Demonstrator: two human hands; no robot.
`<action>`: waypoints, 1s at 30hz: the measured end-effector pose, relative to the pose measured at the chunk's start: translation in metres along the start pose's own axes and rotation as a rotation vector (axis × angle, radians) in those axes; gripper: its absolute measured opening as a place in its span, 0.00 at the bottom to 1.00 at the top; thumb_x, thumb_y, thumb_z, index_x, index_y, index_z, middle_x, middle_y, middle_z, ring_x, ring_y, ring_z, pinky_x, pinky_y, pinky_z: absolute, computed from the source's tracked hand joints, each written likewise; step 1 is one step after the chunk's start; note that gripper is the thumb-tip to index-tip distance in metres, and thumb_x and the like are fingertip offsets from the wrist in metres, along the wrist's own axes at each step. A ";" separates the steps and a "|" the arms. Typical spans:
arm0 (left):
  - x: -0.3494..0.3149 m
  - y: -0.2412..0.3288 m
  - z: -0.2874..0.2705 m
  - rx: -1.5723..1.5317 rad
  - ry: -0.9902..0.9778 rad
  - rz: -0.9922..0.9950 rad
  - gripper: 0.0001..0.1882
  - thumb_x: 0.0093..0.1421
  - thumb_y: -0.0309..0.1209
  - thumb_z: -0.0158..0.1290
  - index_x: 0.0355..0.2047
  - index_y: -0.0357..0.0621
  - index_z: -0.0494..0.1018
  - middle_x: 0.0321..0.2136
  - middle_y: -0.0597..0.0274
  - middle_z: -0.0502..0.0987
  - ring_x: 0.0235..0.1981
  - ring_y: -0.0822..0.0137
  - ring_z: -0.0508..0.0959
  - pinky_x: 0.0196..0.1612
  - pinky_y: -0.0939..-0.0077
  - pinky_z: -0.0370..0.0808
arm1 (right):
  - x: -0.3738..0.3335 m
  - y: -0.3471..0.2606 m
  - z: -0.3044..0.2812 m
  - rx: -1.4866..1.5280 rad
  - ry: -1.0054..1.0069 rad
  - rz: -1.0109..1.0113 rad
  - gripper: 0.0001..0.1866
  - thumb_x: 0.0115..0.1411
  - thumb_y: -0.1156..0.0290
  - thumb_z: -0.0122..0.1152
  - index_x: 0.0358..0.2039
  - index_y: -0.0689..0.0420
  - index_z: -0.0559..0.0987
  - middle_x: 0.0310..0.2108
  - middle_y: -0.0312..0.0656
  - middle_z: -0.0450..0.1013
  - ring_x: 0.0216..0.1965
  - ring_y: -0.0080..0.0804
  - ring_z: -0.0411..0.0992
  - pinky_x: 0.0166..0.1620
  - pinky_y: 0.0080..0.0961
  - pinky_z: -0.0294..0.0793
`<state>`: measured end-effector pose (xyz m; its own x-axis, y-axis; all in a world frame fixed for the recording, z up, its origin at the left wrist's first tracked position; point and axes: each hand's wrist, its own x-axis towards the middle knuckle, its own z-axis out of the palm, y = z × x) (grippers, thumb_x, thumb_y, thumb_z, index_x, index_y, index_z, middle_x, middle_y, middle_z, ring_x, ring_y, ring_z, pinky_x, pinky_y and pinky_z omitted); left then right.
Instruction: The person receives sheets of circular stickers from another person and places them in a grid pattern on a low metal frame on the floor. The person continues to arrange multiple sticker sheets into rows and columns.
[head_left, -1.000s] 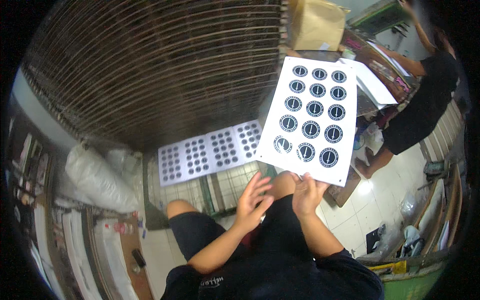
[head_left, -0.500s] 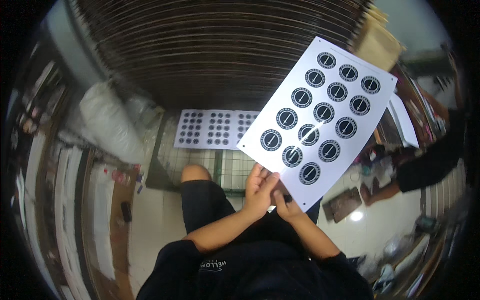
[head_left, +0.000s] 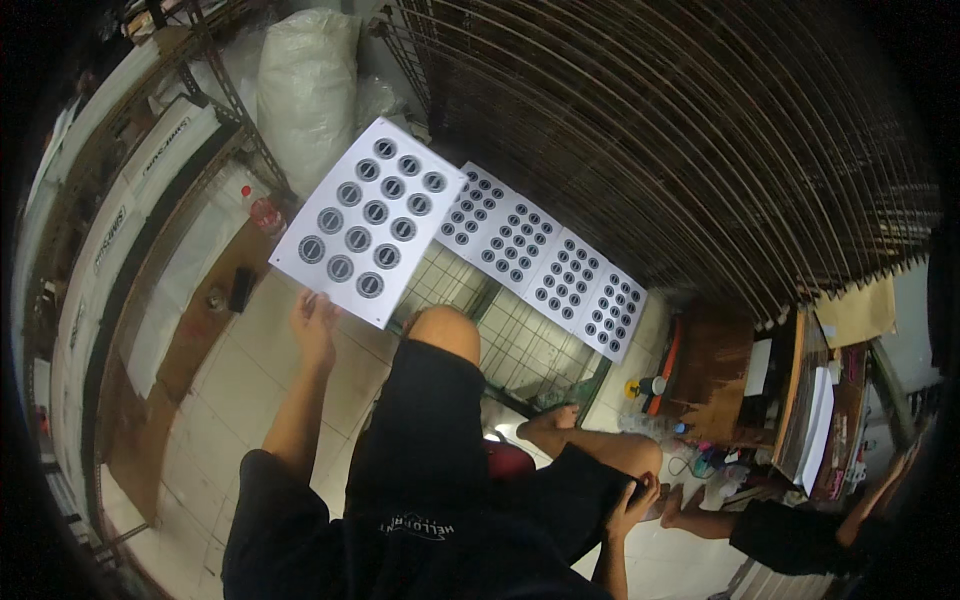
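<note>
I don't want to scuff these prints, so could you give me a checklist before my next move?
1. Left-hand grip: ok. The left hand holds the printed sheet at its lower edge.
2. Both hands supporting that sheet: not ok. The right hand is on the shorts near the right knee.
3. Printed side in view: ok. Five rows of three dark round designs show.
4. Row laid out: ok. Four more sheets lie side by side above the wire grid.
5. Held sheet clear of the row: cannot tell. Its right corner overlaps the nearest one in this view.
</note>
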<state>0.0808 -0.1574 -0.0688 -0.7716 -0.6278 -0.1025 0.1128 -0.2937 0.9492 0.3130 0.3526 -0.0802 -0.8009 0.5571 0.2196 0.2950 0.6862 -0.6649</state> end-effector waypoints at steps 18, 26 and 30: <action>0.397 -0.313 0.040 0.027 0.109 -0.084 0.15 0.57 0.23 0.45 0.44 0.29 0.67 0.35 0.56 0.72 0.32 0.67 0.73 0.32 0.75 0.74 | 0.055 -0.029 0.068 -0.159 0.064 0.157 0.31 0.54 0.42 0.51 0.40 0.61 0.70 0.33 0.43 0.64 0.35 0.30 0.60 0.41 0.30 0.62; 0.458 -0.378 0.078 0.181 0.100 -0.120 0.13 0.55 0.20 0.46 0.41 0.32 0.71 0.34 0.54 0.75 0.29 0.67 0.77 0.27 0.77 0.78 | 0.087 -0.081 0.087 -0.357 -0.142 0.153 0.29 0.56 0.45 0.50 0.38 0.64 0.66 0.33 0.44 0.61 0.36 0.32 0.58 0.40 0.31 0.60; 0.461 -0.390 0.094 0.101 0.152 -0.058 0.14 0.53 0.19 0.47 0.41 0.31 0.70 0.34 0.52 0.75 0.30 0.65 0.78 0.28 0.74 0.80 | 0.093 -0.085 0.094 -0.404 -0.148 0.191 0.29 0.57 0.46 0.49 0.40 0.64 0.65 0.35 0.45 0.60 0.37 0.33 0.58 0.42 0.32 0.59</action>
<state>-0.3782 -0.2643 -0.4586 -0.6708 -0.7157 -0.1945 0.0017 -0.2638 0.9646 0.1644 0.3023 -0.0701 -0.7698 0.6383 -0.0034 0.5998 0.7216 -0.3458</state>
